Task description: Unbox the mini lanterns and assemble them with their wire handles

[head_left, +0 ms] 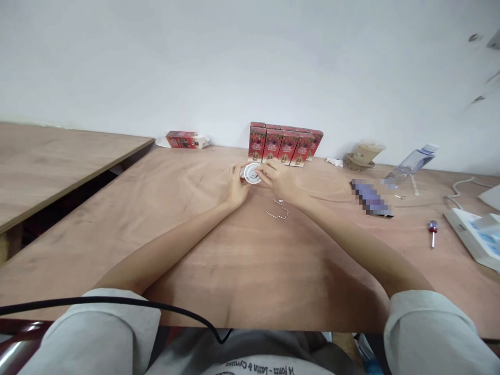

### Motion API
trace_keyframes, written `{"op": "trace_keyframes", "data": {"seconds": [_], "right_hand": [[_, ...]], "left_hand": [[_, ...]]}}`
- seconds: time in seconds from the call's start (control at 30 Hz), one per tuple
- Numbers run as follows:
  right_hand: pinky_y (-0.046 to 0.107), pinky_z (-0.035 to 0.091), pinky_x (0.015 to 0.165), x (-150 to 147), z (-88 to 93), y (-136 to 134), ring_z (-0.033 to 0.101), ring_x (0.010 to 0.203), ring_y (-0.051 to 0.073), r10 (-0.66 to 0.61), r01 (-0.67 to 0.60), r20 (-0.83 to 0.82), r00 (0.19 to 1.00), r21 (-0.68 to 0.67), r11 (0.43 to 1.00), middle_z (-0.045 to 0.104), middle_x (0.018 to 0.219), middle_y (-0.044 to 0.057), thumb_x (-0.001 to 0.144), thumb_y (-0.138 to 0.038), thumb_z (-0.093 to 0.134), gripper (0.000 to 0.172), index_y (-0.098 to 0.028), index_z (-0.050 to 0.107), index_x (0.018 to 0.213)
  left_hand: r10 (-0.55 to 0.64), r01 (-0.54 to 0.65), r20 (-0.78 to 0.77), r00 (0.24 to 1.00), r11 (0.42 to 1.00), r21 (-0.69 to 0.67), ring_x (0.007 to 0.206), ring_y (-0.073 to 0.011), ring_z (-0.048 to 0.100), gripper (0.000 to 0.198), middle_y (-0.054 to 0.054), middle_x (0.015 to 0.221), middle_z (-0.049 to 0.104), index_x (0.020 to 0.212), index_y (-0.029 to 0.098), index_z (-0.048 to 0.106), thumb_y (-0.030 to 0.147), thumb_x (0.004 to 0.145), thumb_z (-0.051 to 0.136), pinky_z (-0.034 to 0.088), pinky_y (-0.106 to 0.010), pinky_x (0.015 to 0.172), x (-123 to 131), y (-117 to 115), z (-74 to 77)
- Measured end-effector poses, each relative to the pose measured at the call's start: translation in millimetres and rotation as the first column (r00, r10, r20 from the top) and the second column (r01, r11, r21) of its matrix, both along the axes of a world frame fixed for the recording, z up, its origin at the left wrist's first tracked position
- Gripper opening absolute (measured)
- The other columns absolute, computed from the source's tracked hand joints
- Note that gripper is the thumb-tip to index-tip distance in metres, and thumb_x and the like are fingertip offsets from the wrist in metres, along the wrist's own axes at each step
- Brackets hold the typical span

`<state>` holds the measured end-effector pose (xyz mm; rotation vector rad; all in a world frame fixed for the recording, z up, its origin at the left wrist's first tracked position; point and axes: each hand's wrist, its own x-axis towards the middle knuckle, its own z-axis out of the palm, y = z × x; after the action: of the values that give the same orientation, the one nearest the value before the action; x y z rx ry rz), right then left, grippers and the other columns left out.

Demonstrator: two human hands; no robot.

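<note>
The left hand (236, 186) grips a white disc (248, 179) from nine o'clock; the right hand (278, 178) touches from three, its grip unclear.

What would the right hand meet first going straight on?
The white round piece: the right hand's fingers already seem to be on its face. Beyond it, roughly in line, is the left hand, though depth is hard to judge.

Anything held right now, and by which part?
Round white-faced item: left grip holds its left side; right grip has fingertips at its face's right part.
</note>
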<state>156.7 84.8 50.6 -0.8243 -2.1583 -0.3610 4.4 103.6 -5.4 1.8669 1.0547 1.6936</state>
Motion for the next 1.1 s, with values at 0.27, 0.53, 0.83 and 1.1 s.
{"op": "trace_keyframes", "data": {"seconds": [0.27, 0.53, 0.83, 1.1], "right_hand": [[0.037, 0.043, 0.076, 2, -0.3, 1, 0.049, 0.081, 0.021, -0.007, -0.002, 0.105, 0.994, 0.083, 0.997, 0.059, 0.085, 0.010, 0.096, -0.023, 0.037, 0.026, -0.016, 0.061, 0.088], [0.038, 0.045, 0.076, 1, -7.3, -2, 0.051, 0.081, 0.021, 0.012, -0.016, 0.041, 0.999, 0.090, 0.996, 0.060, 0.084, 0.009, 0.095, -0.026, 0.039, 0.024, -0.018, 0.062, 0.088], [0.036, 0.044, 0.077, -4, -3.1, -2, 0.051, 0.081, 0.020, -0.031, 0.018, -0.145, 0.989, -0.090, 0.996, 0.060, 0.080, 0.007, 0.089, -0.032, 0.054, 0.019, -0.019, 0.062, 0.077], [0.037, 0.041, 0.076, -4, 14.5, 3, 0.046, 0.081, 0.020, -0.012, -0.002, -0.091, 0.996, -0.146, 0.989, 0.057, 0.079, 0.005, 0.083, -0.024, 0.061, 0.016, -0.020, 0.064, 0.068]], "left_hand": [[0.006, -0.006, -0.009, 1.000, 1.000, 0.011, 0.103, -0.0217, 0.053, 0.044, -0.008, 0.110, 0.051, 0.111, 0.023, 0.055, 0.015, 0.071, 0.071, 0.050, -0.029, 0.076, 0, 0, -0.3], [0.010, -0.010, 0.010, 1.000, 1.000, 0.013, 0.100, -0.0203, 0.055, 0.044, -0.008, 0.110, 0.051, 0.111, 0.022, 0.055, 0.015, 0.070, 0.071, 0.051, -0.030, 0.076, 1, 2, -1.4], [0.020, -0.020, -0.001, 1.000, 0.999, 0.030, 0.100, -0.0204, 0.052, 0.042, -0.007, 0.108, 0.054, 0.109, 0.023, 0.057, 0.014, 0.071, 0.071, 0.050, -0.028, 0.074, 0, 0, 1.6], [0.036, -0.035, -0.041, 0.999, 0.999, 0.011, 0.101, -0.0214, 0.052, 0.041, -0.006, 0.103, 0.058, 0.108, 0.021, 0.059, 0.012, 0.069, 0.070, 0.049, -0.031, 0.079, 0, 0, 3.0]]}}
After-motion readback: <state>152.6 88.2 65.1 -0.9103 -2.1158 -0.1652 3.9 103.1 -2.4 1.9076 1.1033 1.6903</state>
